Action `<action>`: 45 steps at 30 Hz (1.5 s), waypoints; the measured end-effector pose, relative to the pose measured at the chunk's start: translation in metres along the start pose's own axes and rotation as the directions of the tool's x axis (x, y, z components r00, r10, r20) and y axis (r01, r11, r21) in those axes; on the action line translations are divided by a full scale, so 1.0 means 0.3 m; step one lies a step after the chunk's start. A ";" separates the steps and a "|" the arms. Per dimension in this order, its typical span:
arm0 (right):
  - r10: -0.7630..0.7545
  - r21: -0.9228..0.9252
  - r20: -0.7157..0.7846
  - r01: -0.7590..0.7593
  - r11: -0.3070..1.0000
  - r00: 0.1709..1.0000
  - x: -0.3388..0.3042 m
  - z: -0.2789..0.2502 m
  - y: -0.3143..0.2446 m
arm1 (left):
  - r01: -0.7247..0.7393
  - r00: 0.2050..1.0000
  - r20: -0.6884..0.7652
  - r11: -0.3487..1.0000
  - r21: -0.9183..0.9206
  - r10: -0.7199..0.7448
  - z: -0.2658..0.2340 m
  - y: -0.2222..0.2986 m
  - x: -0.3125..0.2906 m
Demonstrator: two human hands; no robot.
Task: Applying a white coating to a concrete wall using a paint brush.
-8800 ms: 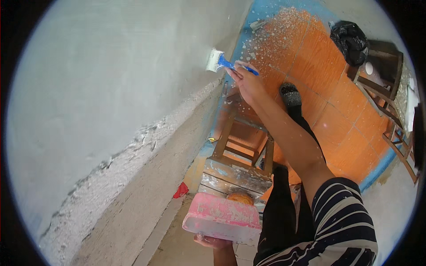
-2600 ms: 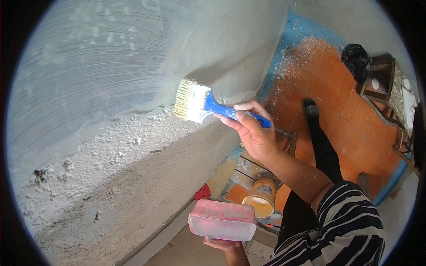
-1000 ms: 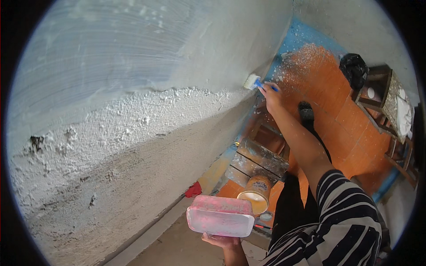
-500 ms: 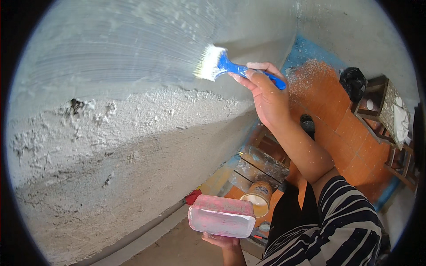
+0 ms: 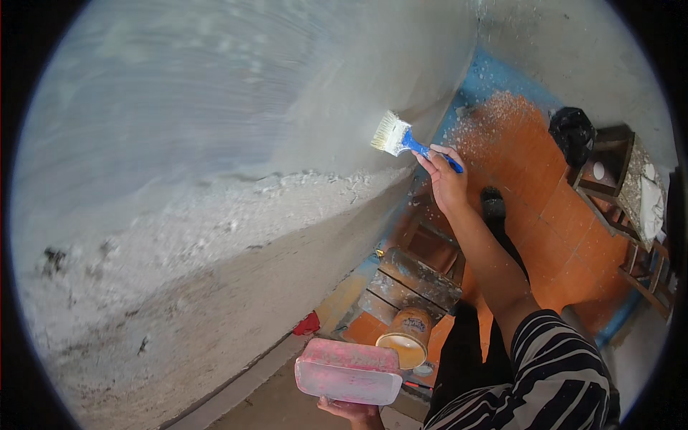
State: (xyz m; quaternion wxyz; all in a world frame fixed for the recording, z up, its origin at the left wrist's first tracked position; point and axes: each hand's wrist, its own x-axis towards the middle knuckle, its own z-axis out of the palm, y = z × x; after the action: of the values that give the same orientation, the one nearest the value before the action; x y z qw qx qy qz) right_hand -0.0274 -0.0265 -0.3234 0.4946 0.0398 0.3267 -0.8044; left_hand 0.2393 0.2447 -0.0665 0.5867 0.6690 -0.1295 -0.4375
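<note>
A wide paintbrush with a blue handle and pale, white-smeared bristles is held in my right hand, fingers closed round the handle. Its bristles point left at the grey wall; whether they touch it I cannot tell. Whitish streaks cover the wall's upper left, and a rough, pitted white band runs below them. Lower down, my left hand grips a pink plastic tub with white-pink smears, from beneath and behind. The tub's contents do not show.
Behind the tub, a bucket of pale liquid stands by a slatted wooden bench. A red cloth lies at the wall's foot. Far right are a black bag and wooden furniture on orange tiles, partly white-speckled.
My right hand has drawn the brush right and slightly down in view, away from the streaked patch. The tub in my left hand sits slightly lower and further left. The view has shifted a little.
</note>
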 end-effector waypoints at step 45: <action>0.196 0.109 0.003 -0.195 0.975 0.981 -0.083 0.170 -0.105 | 0.038 0.985 0.164 0.997 0.062 -0.047 0.133 -0.067 -0.061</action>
State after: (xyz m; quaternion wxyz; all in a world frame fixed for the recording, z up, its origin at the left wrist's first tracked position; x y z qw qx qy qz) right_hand -0.0276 -0.0268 -0.2585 0.5673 0.1016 0.2787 -0.7682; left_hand 0.1924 0.2360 -0.0738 0.5446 0.6498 -0.1763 -0.5001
